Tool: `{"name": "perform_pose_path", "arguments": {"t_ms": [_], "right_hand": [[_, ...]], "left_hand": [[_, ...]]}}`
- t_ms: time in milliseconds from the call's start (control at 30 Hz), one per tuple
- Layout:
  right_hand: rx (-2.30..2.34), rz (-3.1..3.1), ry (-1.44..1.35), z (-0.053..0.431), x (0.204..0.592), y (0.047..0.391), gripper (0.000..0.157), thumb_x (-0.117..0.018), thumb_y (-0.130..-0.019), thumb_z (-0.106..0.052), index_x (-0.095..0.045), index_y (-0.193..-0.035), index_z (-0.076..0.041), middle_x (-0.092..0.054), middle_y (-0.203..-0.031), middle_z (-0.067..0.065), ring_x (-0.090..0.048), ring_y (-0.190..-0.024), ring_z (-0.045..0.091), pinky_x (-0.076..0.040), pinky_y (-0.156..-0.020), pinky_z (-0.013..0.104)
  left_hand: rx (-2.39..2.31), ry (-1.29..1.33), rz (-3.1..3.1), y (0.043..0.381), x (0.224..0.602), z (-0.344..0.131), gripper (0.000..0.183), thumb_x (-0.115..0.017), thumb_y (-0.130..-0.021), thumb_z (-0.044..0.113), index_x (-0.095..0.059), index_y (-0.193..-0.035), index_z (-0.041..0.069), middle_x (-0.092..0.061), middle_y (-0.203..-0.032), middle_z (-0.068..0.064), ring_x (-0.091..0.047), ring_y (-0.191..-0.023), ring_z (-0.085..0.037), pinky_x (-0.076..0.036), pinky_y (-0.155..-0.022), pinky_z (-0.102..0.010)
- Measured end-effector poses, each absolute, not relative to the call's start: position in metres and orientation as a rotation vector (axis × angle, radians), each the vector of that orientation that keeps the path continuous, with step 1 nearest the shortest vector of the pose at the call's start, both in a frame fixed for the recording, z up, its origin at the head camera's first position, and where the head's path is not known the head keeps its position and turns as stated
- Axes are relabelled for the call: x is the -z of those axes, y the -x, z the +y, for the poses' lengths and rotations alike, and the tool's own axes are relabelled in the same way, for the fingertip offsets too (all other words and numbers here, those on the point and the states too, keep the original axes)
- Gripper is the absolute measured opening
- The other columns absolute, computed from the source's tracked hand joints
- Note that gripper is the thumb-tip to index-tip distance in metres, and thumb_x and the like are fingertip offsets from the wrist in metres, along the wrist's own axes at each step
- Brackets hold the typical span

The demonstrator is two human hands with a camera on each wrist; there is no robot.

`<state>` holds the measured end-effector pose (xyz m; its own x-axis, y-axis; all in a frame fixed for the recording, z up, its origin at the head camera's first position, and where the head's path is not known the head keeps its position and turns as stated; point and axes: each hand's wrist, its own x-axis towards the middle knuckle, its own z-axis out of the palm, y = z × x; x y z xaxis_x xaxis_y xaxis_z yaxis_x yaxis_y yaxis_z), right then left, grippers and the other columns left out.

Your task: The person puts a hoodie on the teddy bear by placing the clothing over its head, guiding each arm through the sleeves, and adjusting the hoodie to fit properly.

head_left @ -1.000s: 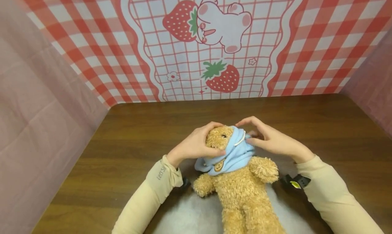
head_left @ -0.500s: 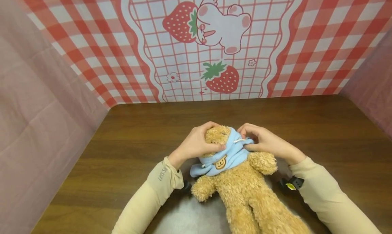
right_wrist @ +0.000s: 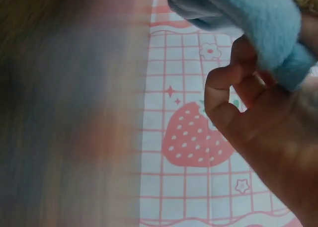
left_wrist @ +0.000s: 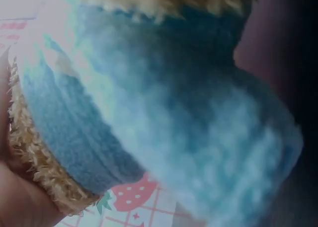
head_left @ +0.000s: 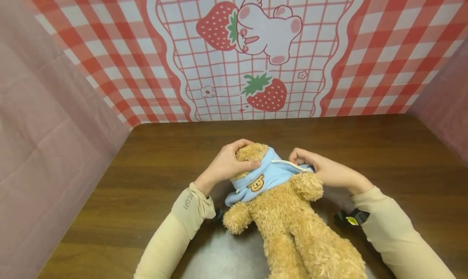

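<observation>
A tan teddy bear [head_left: 274,206] leans back across the middle of the table, legs toward me. Bunched around its neck and lower head is a light blue hoodie [head_left: 272,173] with a bear-face patch and white drawstring. My left hand [head_left: 223,165] grips the bear's head, thumb across the front at the hoodie's edge. On the other side my right hand [head_left: 325,169] pinches the hoodie's cloth above the bear's arm. In the right wrist view the curled fingers [right_wrist: 233,88] hold a fold of blue fleece [right_wrist: 273,28]. Blue cloth [left_wrist: 174,103] fills the left wrist view.
The brown wooden table [head_left: 164,149] reaches back to a red-and-white checked cloth backdrop [head_left: 226,84] with strawberries. Beneath the bear lies a grey shiny surface [head_left: 226,250]. Pink fabric [head_left: 55,108] hangs at the left side, and more at the right.
My right hand has closed on the hoodie and drawn its side outward to the right, stretching the drawstring. The bear's head and my left hand have shifted left, and its legs swung right.
</observation>
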<state>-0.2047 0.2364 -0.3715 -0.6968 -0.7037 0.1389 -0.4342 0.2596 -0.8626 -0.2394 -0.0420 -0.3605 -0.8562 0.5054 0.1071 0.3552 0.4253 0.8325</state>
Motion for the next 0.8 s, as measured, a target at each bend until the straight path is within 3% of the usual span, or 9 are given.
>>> {"name": "perform_pose_path", "arguments": {"t_ms": [100,233,367,500,633,800], "right_hand": [[1.421,2.298,1.108,0.234,0.37,0.202,0.035,-0.056,-0.085,-0.001,-0.044,-0.117,-0.01,-0.056,-0.101,0.006,-0.053,-0.087,0.012,-0.045,-0.074,0.027],[1.407,2.489,1.152,0.225,0.369,0.199,0.037,-0.059,-0.086,-0.004,-0.047,-0.12,-0.012,-0.054,-0.109,0.004,-0.056,-0.095,0.012,-0.047,-0.078,0.025],[1.303,2.726,1.104,0.212,0.369,0.197,0.036,-0.068,-0.081,-0.012,-0.052,-0.113,-0.013,-0.057,-0.106,0.0,-0.056,-0.092,0.008,-0.047,-0.077,0.024],[1.195,2.866,1.059,0.205,0.367,0.193,0.025,-0.068,-0.081,-0.013,-0.057,-0.103,-0.016,-0.06,-0.096,-0.005,-0.054,-0.08,0.004,-0.045,-0.069,0.024],[1.143,2.908,1.152,0.202,0.366,0.19,0.02,-0.066,-0.082,-0.007,-0.059,-0.098,-0.017,-0.06,-0.09,-0.007,-0.051,-0.073,0.003,-0.044,-0.063,0.023],[1.134,2.938,1.364,0.203,0.37,0.193,0.028,-0.064,-0.078,0.006,-0.06,-0.094,-0.016,-0.057,-0.092,-0.007,-0.049,-0.077,0.003,-0.041,-0.065,0.02]], "left_hand": [[-1.399,-0.848,2.495,0.236,0.362,-0.041,0.053,-0.076,-0.071,0.032,-0.054,-0.119,0.021,-0.061,-0.093,-0.001,-0.058,-0.079,-0.013,-0.049,-0.068,-0.028],[-1.382,-0.967,2.502,0.235,0.363,-0.04,0.056,-0.076,-0.07,0.029,-0.053,-0.12,0.019,-0.06,-0.098,0.002,-0.057,-0.081,-0.011,-0.048,-0.07,-0.028],[-1.351,-1.03,2.47,0.237,0.366,-0.038,0.055,-0.074,-0.073,0.028,-0.049,-0.122,0.018,-0.052,-0.108,0.003,-0.053,-0.091,-0.01,-0.046,-0.079,-0.028],[-1.298,-0.997,2.415,0.234,0.363,-0.037,0.056,-0.071,-0.077,0.031,-0.045,-0.124,0.019,-0.047,-0.114,0.002,-0.05,-0.096,-0.011,-0.044,-0.083,-0.03],[-1.254,-0.967,2.367,0.236,0.365,-0.038,0.059,-0.071,-0.077,0.034,-0.042,-0.127,0.022,-0.046,-0.116,0.002,-0.051,-0.097,-0.012,-0.044,-0.083,-0.03],[-1.278,-0.962,2.192,0.242,0.372,-0.042,0.063,-0.072,-0.076,0.034,-0.039,-0.129,0.028,-0.053,-0.111,0.0,-0.055,-0.094,-0.014,-0.048,-0.078,-0.032]]}}
